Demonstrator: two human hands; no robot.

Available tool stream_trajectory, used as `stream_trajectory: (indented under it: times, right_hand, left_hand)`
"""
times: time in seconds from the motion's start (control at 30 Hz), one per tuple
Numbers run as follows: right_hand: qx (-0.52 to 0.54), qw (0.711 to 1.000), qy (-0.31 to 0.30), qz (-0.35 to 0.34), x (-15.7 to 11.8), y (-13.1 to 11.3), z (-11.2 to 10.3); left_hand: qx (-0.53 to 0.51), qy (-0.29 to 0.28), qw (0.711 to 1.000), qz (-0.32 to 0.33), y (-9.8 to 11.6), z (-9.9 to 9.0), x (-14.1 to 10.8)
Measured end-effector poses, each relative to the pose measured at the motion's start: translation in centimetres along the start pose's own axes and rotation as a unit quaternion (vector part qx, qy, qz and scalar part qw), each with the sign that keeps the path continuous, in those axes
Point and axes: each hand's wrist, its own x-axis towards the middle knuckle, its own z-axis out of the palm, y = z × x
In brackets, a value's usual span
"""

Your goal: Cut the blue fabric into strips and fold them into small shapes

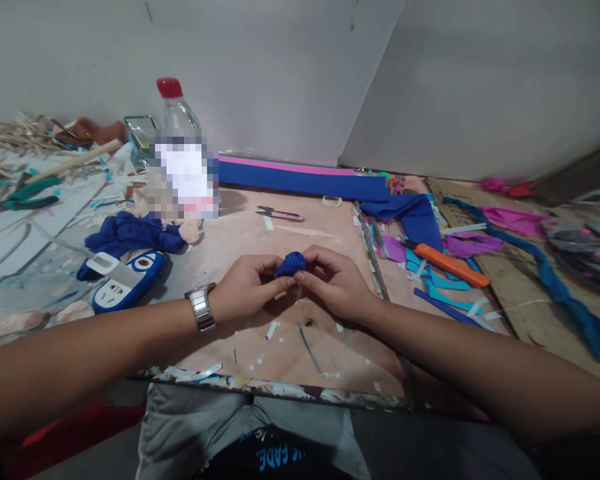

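Note:
Over the middle of the table, a small blue bundle of crumpled cloth or crepe paper (291, 264) is pinched between both hands. My left hand (247, 285), with a metal watch on its wrist, closes thumb and fingers on the bundle's left side. From the right, my right hand (336, 280) grips the same piece, its thumb at the lower edge. The fingers hide part of the bundle's underside. Beyond the hands lie pink-handled thread snips (281, 214). Several similar blue pieces (130, 233) are heaped to the left.
A blue-and-white device (129, 280) lies left, near a red-capped bottle (177, 107) and a blurred bright screen (185, 175). Blue strips (300, 181) run along the back. An orange utility knife (450, 264) rests among scraps at right. Green-handled pliers (27, 195) lie far left.

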Motion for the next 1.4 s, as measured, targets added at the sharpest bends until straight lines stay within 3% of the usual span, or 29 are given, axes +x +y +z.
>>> stream_trajectory:
  times: [0.4, 0.67, 1.03, 1.4]
  right_hand:
    - [0.062, 0.997, -0.005, 0.050, 0.08, -0.46, 0.26]
    - [0.099, 0.993, 0.010, 0.070, 0.31, 0.06, 0.13]
    - [0.068, 0.995, 0.015, 0.067, 0.32, 0.00, 0.00]
    - [0.069, 0.992, -0.002, 0.102, 0.03, -0.07, 0.09]
  left_hand:
    - [0.039, -0.001, 0.999, 0.000, 0.01, 0.00, -0.17]
    - [0.001, 0.008, 0.999, 0.034, -0.82, 0.09, -0.26]
    - [0.092, 0.011, 0.994, 0.057, -0.27, -0.22, -0.27]
    - [0.060, 0.018, 0.997, 0.043, -0.31, -0.28, -0.06]
